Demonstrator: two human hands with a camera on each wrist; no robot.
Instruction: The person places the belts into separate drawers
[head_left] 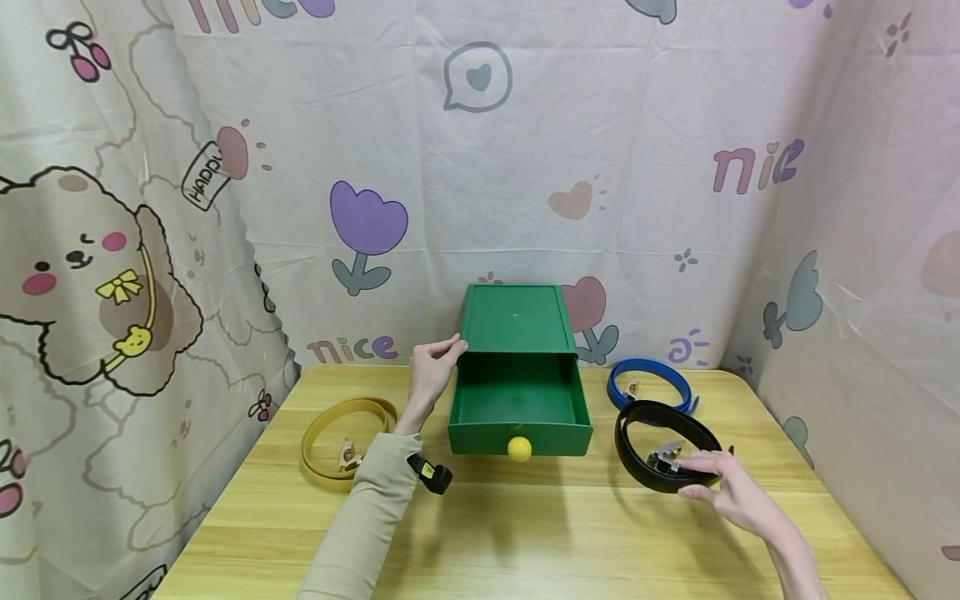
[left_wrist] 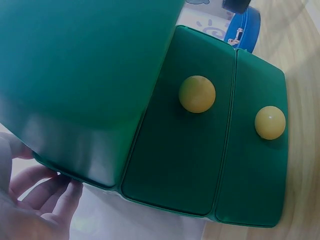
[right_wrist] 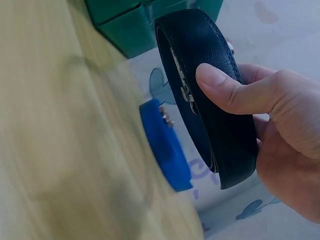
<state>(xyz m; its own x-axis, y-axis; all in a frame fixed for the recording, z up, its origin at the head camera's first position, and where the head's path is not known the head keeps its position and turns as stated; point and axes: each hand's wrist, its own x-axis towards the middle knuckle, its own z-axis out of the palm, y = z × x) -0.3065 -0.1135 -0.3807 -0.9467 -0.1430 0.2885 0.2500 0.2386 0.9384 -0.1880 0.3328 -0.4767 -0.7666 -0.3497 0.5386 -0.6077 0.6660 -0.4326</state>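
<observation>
Firmly, the right hand (head_left: 731,492) pinches a coiled black belt (right_wrist: 227,135) between thumb and fingers.
It holds the belt raised above the right side of the table (head_left: 525,533), while the left hand (head_left: 433,375) bends thumb and fingertips round the edge of a green cabinet (head_left: 517,317) by the middle of the far edge, top drawer (head_left: 480,440) pulled out; a blue belt (right_wrist: 165,145) lies near the far right corner, a yellow belt (head_left: 321,477) toward the left edge.

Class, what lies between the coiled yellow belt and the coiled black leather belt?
The head view shows the left hand and arm, then the boxy green plastic cabinet, one drawer pulled out.
</observation>
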